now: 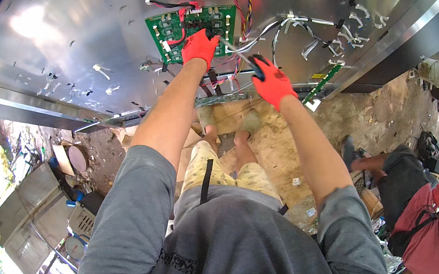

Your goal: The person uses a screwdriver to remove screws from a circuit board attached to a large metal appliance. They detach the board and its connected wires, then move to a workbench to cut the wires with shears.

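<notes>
My right hand (273,84), in a red glove with dark fingertips, is wrapped round the dark handle of a screwdriver (236,49). Its thin metal shaft points left toward my other hand. My left hand (199,49), also red-gloved, is closed at a green circuit board (168,29) mounted on a shiny metal panel (95,24). What its fingers grip is hidden, and so is the screwdriver's tip. A black cable (168,4) and red wires run over the board. White and black cables (268,29) spread across the panel just beyond my right hand.
A narrow green circuit strip (323,84) hangs at the panel's near right edge. Loose white connectors (356,39) and cable clips dot the metal. Another person in a red top (429,239) is low at the right. A grey metal cabinet (24,210) stands lower left.
</notes>
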Motion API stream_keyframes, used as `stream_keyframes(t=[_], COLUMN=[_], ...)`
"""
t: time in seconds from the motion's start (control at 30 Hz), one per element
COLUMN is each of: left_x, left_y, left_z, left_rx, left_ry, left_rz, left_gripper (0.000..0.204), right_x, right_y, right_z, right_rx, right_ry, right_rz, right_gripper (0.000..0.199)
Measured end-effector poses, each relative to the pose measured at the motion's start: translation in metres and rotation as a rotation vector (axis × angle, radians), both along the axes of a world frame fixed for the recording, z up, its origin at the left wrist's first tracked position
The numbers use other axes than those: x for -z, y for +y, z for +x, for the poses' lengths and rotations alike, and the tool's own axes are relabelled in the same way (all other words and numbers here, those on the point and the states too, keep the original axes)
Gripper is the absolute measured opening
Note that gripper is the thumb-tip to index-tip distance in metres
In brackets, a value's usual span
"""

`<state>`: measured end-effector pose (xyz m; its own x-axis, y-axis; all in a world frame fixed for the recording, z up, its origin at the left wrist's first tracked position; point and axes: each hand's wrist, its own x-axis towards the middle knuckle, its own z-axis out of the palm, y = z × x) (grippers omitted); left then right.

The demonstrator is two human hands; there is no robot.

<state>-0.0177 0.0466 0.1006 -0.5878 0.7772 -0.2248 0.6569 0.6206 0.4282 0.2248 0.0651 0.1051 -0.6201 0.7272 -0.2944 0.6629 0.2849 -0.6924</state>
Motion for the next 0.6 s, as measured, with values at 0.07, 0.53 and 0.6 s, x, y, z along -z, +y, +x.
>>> stream_keyframes(t=[0.07,0.53,0.6], left_x=[0.003,-0.004,-0.005], left_y=[-0.001,0.009,0.012], left_z=[0.000,0.013,0.011], left_rx=[0.028,-0.057,-0.071], left_ry=[0.030,0.072,0.041], left_rz=[0.015,-0.036,-0.066], left_gripper=[0.046,0.038,0.040], right_x=[0.025,0.021,0.009], right_y=[-0.001,0.030,0.023], right_z=[-0.033,-0.096,-0.088], right_rx=[-0.063,0.016,0.054], right_ry=[-0.014,-0.236,-0.207], right_rz=[0.057,-0.035,-0.061], right_gripper=[0.055,0.033,0.031])
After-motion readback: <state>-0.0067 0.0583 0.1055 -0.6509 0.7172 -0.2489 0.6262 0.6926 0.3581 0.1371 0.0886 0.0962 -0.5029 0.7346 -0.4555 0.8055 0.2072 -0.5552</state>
